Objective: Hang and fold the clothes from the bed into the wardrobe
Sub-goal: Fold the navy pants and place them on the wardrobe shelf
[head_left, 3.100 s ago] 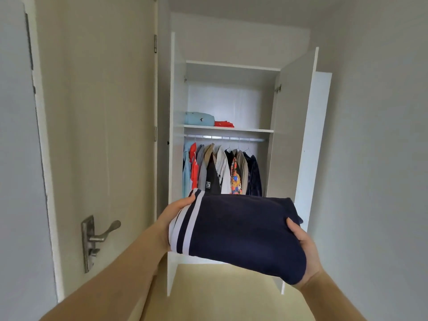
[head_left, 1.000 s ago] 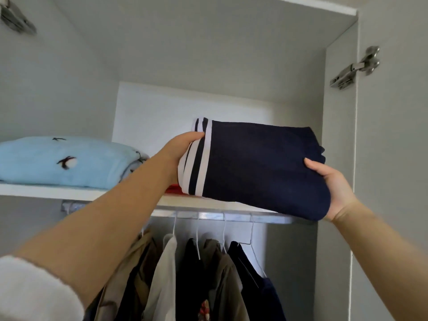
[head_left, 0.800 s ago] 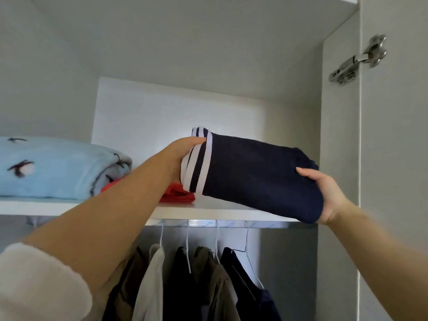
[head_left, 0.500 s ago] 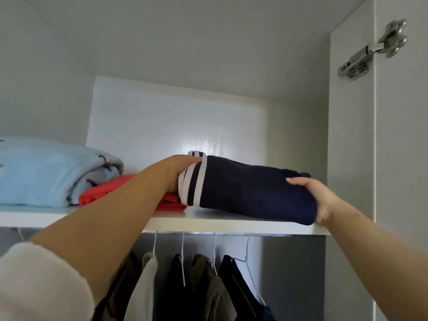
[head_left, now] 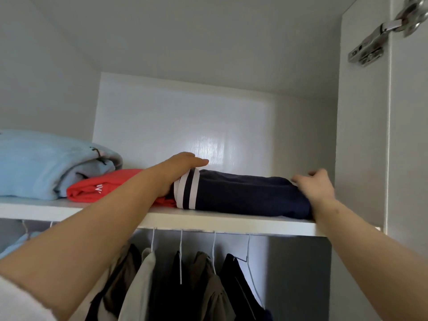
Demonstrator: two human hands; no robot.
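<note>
A folded navy garment point(head_left: 243, 193) with white stripes at its left end lies on the white wardrobe shelf point(head_left: 208, 222), its striped end overlapping a folded red garment point(head_left: 99, 185). My left hand point(head_left: 178, 172) holds the striped end, with one digit stretched across the top and the others hidden behind the fabric. At the garment's right end, close to the wardrobe's side wall, my right hand point(head_left: 317, 185) rests against the fabric. Its fingers are loose, lifted and blurred.
A folded light blue garment point(head_left: 46, 163) sits at the shelf's left. Below the shelf, several dark and beige clothes point(head_left: 176, 279) hang on white hangers. The open wardrobe door with a metal hinge point(head_left: 370, 47) stands at the right.
Both hands carried the navy garment to the wardrobe, raised it and lowered it onto the shelf beside the red one. It now lies flat, and my right hand's fingers have loosened.
</note>
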